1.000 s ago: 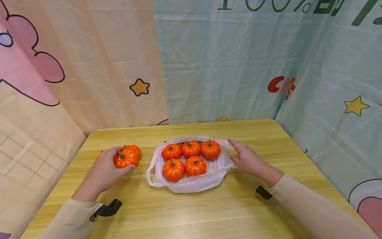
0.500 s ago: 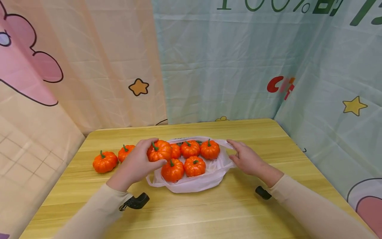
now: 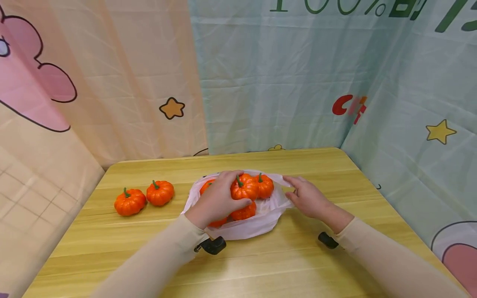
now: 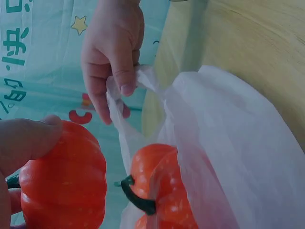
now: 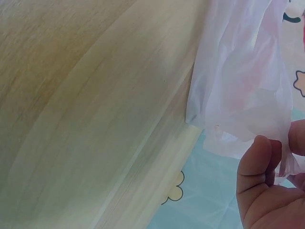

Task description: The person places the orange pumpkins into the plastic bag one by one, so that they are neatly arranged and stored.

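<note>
My left hand [image 3: 217, 202] grips a small orange pumpkin [image 3: 244, 187] with a green stem, holding it over the mouth of a white plastic bag [image 3: 257, 230]. In the left wrist view the thumb lies across that pumpkin [image 4: 64, 176]. Several other pumpkins sit inside the bag, partly hidden behind the left hand; one [image 3: 265, 186] shows at the right. My right hand [image 3: 310, 199] pinches the bag's right handle, and the right wrist view shows thumb and fingers on the thin plastic [image 5: 252, 86].
Two more pumpkins lie on the wooden table left of the bag, one [image 3: 130, 202] a little nearer and the other [image 3: 160, 193] beside it. Printed curtains [image 3: 275, 82] hang behind the table and at both sides. A black wrist mount [image 3: 213, 246] sticks out below the left sleeve.
The left hand has carried its pumpkin from the table's left side rightward over the bag, uncovering the two pumpkins left behind. The right hand keeps its place on the bag.
</note>
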`<state>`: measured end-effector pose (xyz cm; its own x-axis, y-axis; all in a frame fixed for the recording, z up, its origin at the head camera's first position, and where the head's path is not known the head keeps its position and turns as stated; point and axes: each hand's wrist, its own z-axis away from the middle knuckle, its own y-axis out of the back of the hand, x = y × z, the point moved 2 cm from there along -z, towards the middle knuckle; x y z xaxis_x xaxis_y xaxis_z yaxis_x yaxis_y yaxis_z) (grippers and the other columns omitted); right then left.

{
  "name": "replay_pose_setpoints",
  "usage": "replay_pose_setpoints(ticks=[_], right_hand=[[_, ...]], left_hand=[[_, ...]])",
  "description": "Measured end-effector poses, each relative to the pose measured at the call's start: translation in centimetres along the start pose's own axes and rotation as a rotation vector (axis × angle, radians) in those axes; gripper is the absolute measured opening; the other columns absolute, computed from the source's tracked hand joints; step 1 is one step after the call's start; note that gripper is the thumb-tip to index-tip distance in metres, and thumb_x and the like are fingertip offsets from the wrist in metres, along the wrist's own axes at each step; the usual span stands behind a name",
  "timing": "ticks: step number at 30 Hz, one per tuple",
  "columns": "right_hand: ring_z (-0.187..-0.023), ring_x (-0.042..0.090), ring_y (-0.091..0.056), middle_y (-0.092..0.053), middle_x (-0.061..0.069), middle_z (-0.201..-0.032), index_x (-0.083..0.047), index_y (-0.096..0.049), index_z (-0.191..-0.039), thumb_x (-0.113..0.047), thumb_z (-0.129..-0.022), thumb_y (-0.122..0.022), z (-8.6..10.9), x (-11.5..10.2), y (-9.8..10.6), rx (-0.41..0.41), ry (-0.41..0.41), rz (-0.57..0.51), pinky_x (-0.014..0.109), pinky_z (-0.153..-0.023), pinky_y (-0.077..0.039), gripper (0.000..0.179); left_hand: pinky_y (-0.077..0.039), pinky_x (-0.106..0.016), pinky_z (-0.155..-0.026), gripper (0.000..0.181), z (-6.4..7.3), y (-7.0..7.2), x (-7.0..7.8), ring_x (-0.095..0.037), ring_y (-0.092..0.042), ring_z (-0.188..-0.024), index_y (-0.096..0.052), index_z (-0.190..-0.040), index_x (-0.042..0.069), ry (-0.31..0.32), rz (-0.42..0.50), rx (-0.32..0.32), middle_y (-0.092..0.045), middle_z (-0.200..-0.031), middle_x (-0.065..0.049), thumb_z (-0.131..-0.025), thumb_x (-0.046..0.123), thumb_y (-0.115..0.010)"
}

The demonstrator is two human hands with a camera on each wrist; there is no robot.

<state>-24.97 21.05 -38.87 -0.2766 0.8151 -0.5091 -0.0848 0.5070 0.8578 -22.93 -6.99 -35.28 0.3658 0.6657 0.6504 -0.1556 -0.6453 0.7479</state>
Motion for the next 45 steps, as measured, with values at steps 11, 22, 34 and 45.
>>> replay_pose_setpoints(ticks=[11, 22, 34, 45], right_hand=[[-0.08, 0.016, -0.061, -0.056, 0.028, -0.146, 0.003, -0.048, -0.154, -0.009, -0.102, -0.066, 0.0, 0.0, -0.1, 0.011, 0.016, 0.025, 0.037, -0.081, -0.062, 0.056], [-0.079, 0.015, -0.062, -0.057, 0.03, -0.144, 0.005, -0.051, -0.151, -0.008, -0.101, -0.066, 0.0, 0.0, 0.2, 0.03, 0.042, 0.033, 0.034, -0.076, -0.06, 0.054], [-0.076, 0.013, -0.059, -0.055, 0.029, -0.146, 0.004, -0.051, -0.152, -0.007, -0.102, -0.065, 0.2, 0.1, 0.6, 0.023, 0.034, 0.015, 0.026, -0.069, -0.054, 0.053], [-0.076, 0.013, -0.057, -0.055, 0.027, -0.146, 0.002, -0.051, -0.152, -0.007, -0.102, -0.066, 0.3, 0.3, 0.8, 0.013, 0.043, 0.01, 0.025, -0.067, -0.052, 0.053]], left_hand=[[-0.055, -0.047, -0.107, 0.078, -2.3, -3.3, 1.3, -0.027, -0.058, -0.13, -0.049, -0.155, 0.02, -0.064, 0.007, -0.037, -0.05, -0.154, -0.005, -0.088, 0.036, -0.084], [-0.05, -0.047, -0.114, 0.081, -2.9, -5.3, 1.1, -0.025, -0.055, -0.138, -0.046, -0.156, 0.016, -0.087, -0.044, -0.062, -0.052, -0.157, -0.004, -0.088, 0.036, -0.086], [-0.05, -0.044, -0.115, 0.072, -2.7, -6.4, 1.4, -0.024, -0.059, -0.134, -0.049, -0.154, 0.015, -0.088, -0.062, -0.085, -0.054, -0.153, -0.004, -0.092, 0.034, -0.081], [-0.047, -0.047, -0.118, 0.078, -2.7, -6.9, 1.6, -0.029, -0.058, -0.139, -0.047, -0.157, 0.014, -0.045, -0.105, -0.066, -0.052, -0.159, -0.005, -0.092, 0.043, -0.08]])
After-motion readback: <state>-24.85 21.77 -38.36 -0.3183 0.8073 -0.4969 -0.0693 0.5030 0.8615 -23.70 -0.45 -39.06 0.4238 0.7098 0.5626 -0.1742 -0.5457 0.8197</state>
